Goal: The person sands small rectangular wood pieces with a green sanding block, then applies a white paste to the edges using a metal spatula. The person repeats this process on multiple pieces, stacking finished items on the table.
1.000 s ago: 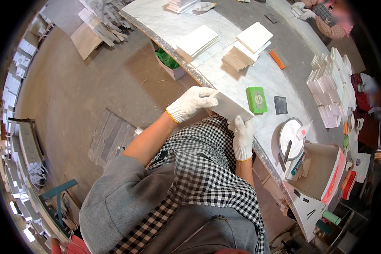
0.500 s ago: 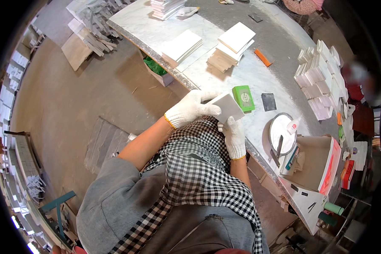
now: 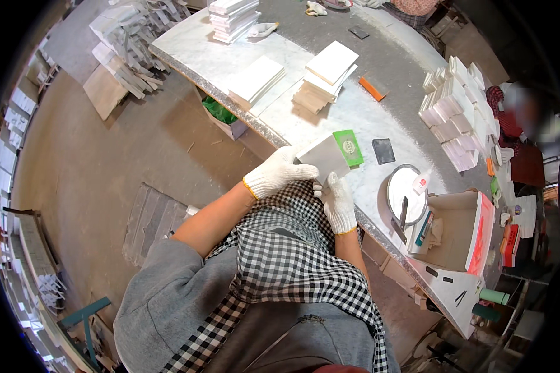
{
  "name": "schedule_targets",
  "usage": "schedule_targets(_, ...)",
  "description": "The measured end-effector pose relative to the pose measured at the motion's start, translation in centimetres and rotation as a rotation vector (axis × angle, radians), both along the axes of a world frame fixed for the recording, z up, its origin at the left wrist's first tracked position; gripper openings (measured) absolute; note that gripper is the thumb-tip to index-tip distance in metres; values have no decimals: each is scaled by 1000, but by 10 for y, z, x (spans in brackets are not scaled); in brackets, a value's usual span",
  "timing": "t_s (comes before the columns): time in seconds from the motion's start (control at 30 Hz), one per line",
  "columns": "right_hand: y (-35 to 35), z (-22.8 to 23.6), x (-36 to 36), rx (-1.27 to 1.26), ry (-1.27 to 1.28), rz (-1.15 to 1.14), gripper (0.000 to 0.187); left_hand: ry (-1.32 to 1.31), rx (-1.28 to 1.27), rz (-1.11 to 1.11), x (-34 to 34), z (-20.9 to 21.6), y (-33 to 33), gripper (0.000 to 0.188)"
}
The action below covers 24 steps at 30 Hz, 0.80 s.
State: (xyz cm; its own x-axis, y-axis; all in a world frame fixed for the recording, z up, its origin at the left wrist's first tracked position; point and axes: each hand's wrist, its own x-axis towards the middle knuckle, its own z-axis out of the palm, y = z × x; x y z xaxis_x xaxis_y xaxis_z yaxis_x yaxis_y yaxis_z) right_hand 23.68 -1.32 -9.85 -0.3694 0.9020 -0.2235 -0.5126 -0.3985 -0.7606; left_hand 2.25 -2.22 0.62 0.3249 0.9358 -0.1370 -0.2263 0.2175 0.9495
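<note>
Both my hands wear white knit gloves with yellow cuffs. Between them, over the near edge of the worktable, they hold a flat white tile [image 3: 325, 155]. My left hand [image 3: 280, 172] grips its left side, thumb across the near face. My right hand [image 3: 338, 202] pinches the lower right corner, thumb up. Just beyond the tile, partly covered by it, lies a green box [image 3: 350, 148]. A dark grey flat pad [image 3: 383, 150] rests to the right of that box.
The worktable [image 3: 348, 118] carries stacks of white tiles [image 3: 331, 62], an orange block [image 3: 372, 88], and a round bowl of white powder [image 3: 399, 184] with a dark-handled tool. An open cardboard box [image 3: 457, 233] stands at the right. A person [image 3: 516, 115] is at the far right.
The tile has tilted, so its face now looks greyer. My left hand has shifted slightly lower in view. The table and its objects have slid a little leftward as the view turned.
</note>
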Motion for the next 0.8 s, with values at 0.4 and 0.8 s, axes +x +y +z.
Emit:
schedule_targets(0.4, 3, 10, -4, 41, -24, 21, 50, -111, -70, 21, 6, -23, 24, 70)
schedule_targets(0.8, -10, 34, -16, 397, -346, 168, 64, -333, 1, 104, -24, -37, 50, 51)
